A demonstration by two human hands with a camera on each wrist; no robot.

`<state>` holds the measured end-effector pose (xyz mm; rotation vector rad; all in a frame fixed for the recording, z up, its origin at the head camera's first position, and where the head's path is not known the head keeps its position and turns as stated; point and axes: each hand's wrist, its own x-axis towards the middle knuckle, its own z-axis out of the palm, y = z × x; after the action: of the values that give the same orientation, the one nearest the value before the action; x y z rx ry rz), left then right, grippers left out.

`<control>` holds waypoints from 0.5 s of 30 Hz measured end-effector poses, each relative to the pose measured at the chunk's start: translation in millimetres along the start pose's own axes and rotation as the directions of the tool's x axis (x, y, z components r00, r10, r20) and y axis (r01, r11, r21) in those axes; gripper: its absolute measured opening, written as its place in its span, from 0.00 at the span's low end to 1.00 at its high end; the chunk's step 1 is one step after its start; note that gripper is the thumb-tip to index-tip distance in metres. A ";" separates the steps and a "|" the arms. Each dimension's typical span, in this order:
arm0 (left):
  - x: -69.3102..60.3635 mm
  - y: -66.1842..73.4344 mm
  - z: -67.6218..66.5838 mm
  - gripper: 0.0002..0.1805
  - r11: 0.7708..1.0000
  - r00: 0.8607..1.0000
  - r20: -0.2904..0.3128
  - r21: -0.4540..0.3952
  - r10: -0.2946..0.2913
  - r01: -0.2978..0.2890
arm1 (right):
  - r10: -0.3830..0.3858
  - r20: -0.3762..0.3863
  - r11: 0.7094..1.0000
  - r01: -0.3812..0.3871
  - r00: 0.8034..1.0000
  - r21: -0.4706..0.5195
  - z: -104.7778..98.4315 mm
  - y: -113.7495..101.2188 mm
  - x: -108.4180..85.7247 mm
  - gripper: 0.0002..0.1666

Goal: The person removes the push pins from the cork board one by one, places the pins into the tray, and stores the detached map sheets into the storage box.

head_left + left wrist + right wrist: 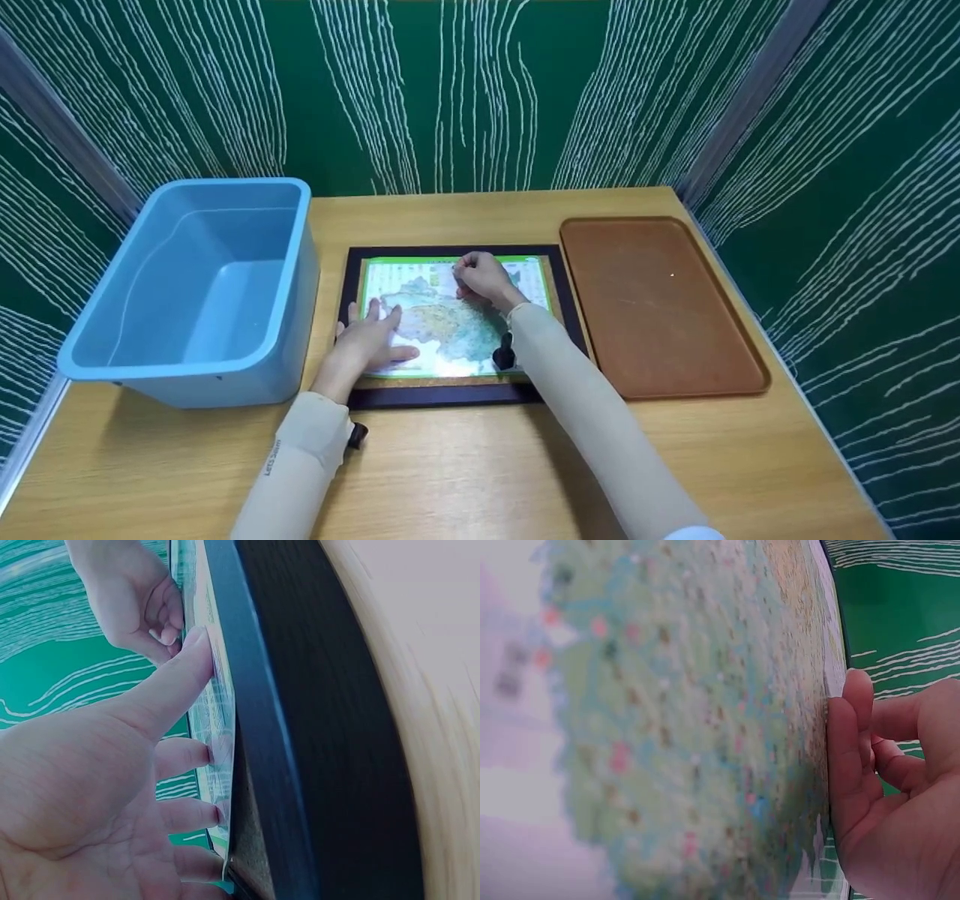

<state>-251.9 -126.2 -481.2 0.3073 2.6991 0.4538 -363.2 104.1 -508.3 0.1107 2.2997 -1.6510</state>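
Note:
A colourful printed map sheet [427, 322] lies on a brown cork-like board [450, 382] inside a dark frame [442, 399]. My left hand [367, 341] rests on the sheet's left part, thumb and fingers spread. In the left wrist view, its thumb [169, 686] touches the map, and a narrow gap shows between sheet and board at the near edge. Over the map's upper middle, my right hand [484, 277] is bent with fingers curled and tips together. The right wrist view shows these fingers [844, 765] against the map; anything between the tips is hidden.
A deep blue plastic tub [180, 367] stands left of the frame. To the right, a shallow brown tray [667, 315] lies close beside it. Green walls with white wavy lines [487, 97] border the wooden table [442, 465] at the back and sides.

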 end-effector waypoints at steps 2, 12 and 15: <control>0.8 0.7 -1.5 0.49 1.000 1.000 0.006 0.004 0.000 0.000 | -0.015 0.009 1.000 0.015 1.000 0.014 -1.3 0.5 0.0 0.08; 0.2 0.9 -2.3 0.49 1.000 1.000 0.003 0.016 -0.006 0.006 | 0.035 0.070 0.997 -0.039 0.997 0.060 -9.6 -0.3 1.2 0.13; -0.3 1.3 -1.0 0.49 1.000 1.000 0.001 0.008 -0.008 0.008 | 0.054 0.075 0.996 -0.058 0.996 0.063 -10.8 -1.4 0.4 0.15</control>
<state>-251.8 -125.4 -479.8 0.2984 2.7009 0.4403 -366.0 113.7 -504.0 0.1258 2.1699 -1.6745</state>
